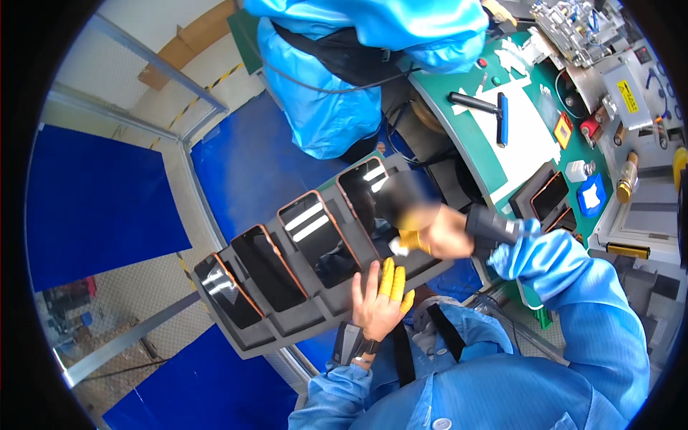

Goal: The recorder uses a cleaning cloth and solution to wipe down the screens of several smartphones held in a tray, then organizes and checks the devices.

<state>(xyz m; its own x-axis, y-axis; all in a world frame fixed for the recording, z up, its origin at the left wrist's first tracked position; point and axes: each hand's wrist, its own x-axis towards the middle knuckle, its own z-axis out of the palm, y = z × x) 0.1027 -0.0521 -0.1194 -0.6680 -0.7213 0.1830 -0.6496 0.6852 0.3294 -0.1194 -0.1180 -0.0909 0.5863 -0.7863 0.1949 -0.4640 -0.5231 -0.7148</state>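
Note:
A long grey tray [294,322] with moulded slots lies slantwise before me. In it rest several dark-screened phones with orange-pink edges: a leftmost phone [228,290], a second phone [269,266], a third phone [319,240] and a far phone [364,197]. My left hand [378,304], with yellow finger cots on some fingers, is open, its stretched fingers against the tray's near side. Over the tray's right end is my right hand [446,233], also in yellow cots. Its fingers are closed at a small white thing [398,247], partly smeared. A dark blur hides what lies just beyond.
A co-worker in blue [322,79] stands at the far side. To the right, a green-topped bench [448,86] carries a blue roller with a black handle [502,118], a white bottle [579,170], a blue box [592,196] and another phone [550,196]. Metal machinery [573,32] stands behind.

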